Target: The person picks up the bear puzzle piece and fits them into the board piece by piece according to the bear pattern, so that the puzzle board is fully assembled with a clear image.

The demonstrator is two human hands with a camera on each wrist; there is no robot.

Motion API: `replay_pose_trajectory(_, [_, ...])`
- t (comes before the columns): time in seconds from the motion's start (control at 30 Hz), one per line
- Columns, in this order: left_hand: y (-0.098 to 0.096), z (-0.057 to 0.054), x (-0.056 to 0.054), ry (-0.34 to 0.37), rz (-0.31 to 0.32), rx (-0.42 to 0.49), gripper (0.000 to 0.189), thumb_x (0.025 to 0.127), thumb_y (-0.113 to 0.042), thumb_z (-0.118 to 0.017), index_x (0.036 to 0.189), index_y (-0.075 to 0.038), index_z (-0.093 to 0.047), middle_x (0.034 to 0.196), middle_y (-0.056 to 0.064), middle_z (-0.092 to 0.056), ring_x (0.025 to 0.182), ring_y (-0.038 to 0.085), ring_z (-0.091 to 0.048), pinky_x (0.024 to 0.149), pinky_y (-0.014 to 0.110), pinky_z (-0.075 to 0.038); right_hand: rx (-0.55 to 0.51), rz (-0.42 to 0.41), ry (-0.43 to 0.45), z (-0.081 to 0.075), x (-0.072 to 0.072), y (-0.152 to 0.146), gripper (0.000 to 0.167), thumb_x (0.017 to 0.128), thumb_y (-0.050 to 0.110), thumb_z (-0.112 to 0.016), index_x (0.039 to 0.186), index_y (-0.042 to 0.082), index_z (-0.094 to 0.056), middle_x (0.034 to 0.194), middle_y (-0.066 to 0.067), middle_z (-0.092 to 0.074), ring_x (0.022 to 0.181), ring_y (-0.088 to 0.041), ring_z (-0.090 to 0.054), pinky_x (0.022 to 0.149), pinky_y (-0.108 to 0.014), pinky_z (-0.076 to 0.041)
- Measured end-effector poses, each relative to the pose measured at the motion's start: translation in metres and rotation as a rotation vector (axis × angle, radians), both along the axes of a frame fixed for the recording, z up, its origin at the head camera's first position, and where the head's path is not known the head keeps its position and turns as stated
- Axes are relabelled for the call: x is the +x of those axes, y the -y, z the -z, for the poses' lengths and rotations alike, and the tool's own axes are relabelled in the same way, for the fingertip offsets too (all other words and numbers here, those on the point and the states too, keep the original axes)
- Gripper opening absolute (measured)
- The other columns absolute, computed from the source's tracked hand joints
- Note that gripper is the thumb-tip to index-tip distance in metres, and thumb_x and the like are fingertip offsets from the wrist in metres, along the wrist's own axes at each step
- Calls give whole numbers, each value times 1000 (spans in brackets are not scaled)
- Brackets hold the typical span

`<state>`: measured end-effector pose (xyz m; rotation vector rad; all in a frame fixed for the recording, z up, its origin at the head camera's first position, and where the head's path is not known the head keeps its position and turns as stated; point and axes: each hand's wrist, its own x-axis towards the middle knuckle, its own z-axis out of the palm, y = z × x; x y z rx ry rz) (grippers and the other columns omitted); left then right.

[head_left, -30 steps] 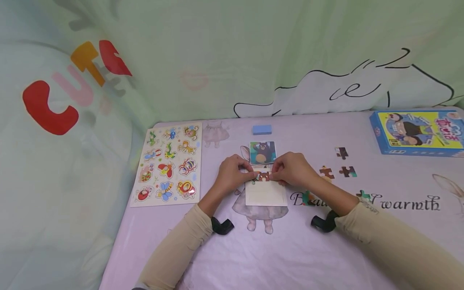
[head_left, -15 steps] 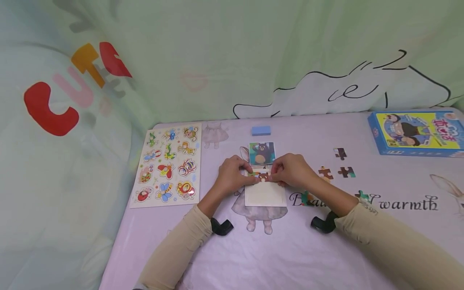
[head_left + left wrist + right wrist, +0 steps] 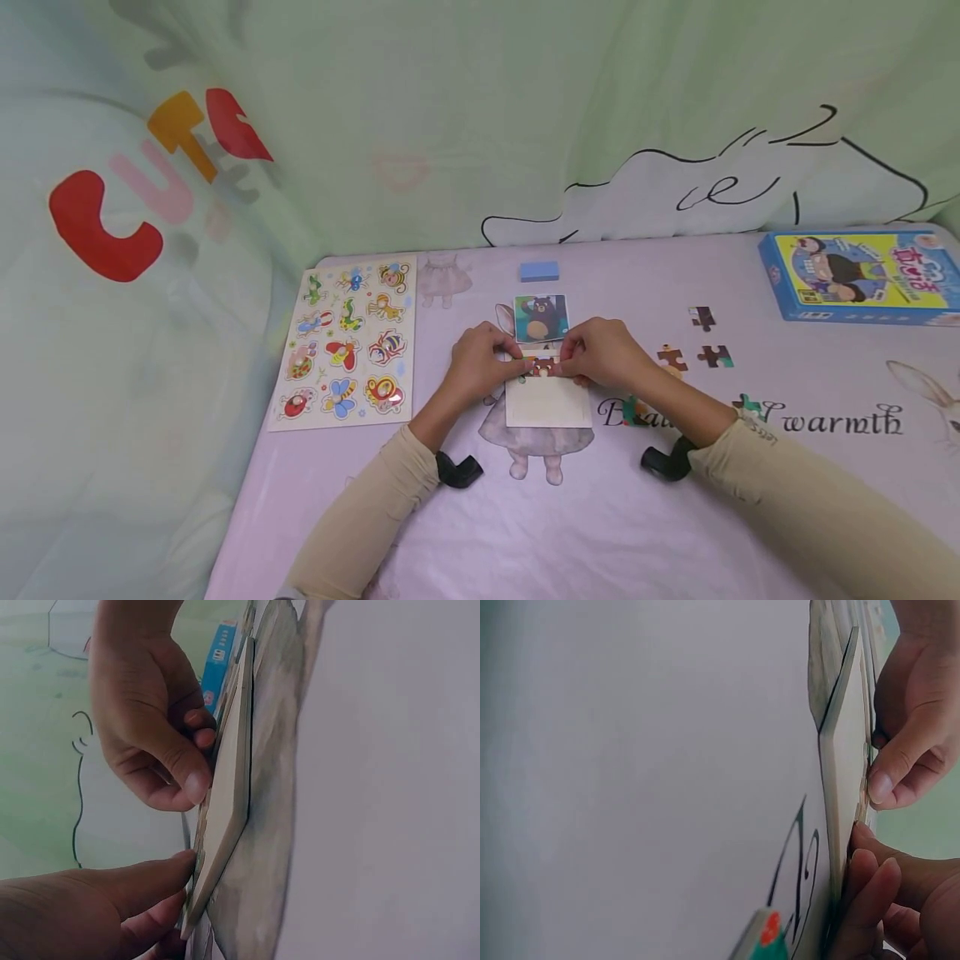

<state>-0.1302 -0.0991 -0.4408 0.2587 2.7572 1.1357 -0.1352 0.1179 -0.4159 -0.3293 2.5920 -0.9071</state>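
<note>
A small cream puzzle board [image 3: 548,408] lies mid-table in the head view, with brown bear-face puzzle pieces [image 3: 543,367] along its far edge. My left hand [image 3: 478,360] is at the far left corner, its thumb and fingers pinching the piece there. From the right, my right hand [image 3: 604,354] pinches the neighbouring piece, thumb on top and fingers by the board's edge. The two thumbs almost meet over the pieces and partly hide them. In the left wrist view, the board [image 3: 228,776] shows edge-on between both hands. A bear picture card [image 3: 542,318] lies just beyond.
Loose puzzle pieces [image 3: 716,357] are scattered to the right, some near my right forearm. A blue block [image 3: 539,272] sits beyond the card. An insect peg board [image 3: 341,342] lies at left, and a blue and yellow box [image 3: 862,275] at back right.
Both hands stay at the board's far edge. My left thumb has shifted slightly over the pieces; the board and the loose pieces keep their places.
</note>
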Motion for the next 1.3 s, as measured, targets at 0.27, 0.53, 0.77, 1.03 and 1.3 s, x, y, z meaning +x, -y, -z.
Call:
replay_pose_trajectory(0.27, [0,0,0,-9,-16,6,16,80,-28,-86,79,-14,-78,95,1,-65,94,21,-58,81,33,-42,10,-2,6,2,-1,0,17,87,21,-80,79,9,-70,57,-1,-61,55,-15,-55,54,-28,-39])
replay_pose_trajectory(0.53, [0,1,0,-9,-18,14,14,81,-26,-85,79,-14,-78,93,1,-65,92,20,-58,80,33,-42,15,-8,10,0,-1,1,17,88,20,-80,79,9,-70,57,-1,-61,54,-14,-56,55,-28,-40])
replay_pose_trajectory(0.77, [0,1,0,-6,-19,13,13,81,-25,-85,79,-14,-79,93,2,-65,92,20,-59,81,33,-42,16,-9,25,0,-1,1,17,88,20,-80,79,10,-70,57,-1,-62,54,-14,-56,56,-28,-41])
replay_pose_trajectory(1.03, [0,0,1,-7,-20,20,13,81,-25,-85,79,-14,-78,93,2,-65,90,20,-57,80,33,-41,2,13,59,-3,-1,-1,17,88,22,-80,81,9,-71,59,-2,-63,57,-15,-57,58,-29,-42])
replay_pose_trajectory(1.3, [0,1,-1,-9,-19,9,14,81,-26,-85,78,-15,-78,93,1,-65,91,20,-58,83,34,-42,-7,23,65,-7,-1,-8,18,88,28,-81,87,12,-73,62,-1,-66,60,-16,-59,63,-31,-41])
